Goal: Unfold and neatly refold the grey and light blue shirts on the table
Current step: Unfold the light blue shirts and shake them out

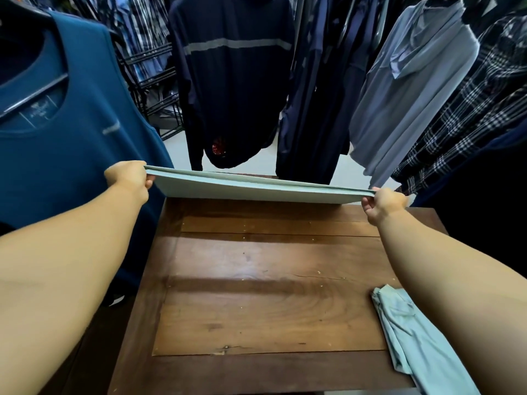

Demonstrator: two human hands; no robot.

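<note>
Two edges of a pale grey fabric shirt (251,188), stretched taut, are pinched between curled fingers: one by the left hand (129,176), one by the right hand (383,203), over the far end of the brown wooden table (256,280). A crumpled light blue shirt (413,337) is laid on it, nearer than the right fingers.

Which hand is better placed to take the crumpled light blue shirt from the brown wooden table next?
Probably the right hand: the light blue shirt lies at the wooden table's near right edge, beside that forearm, far from the left hand.
</note>
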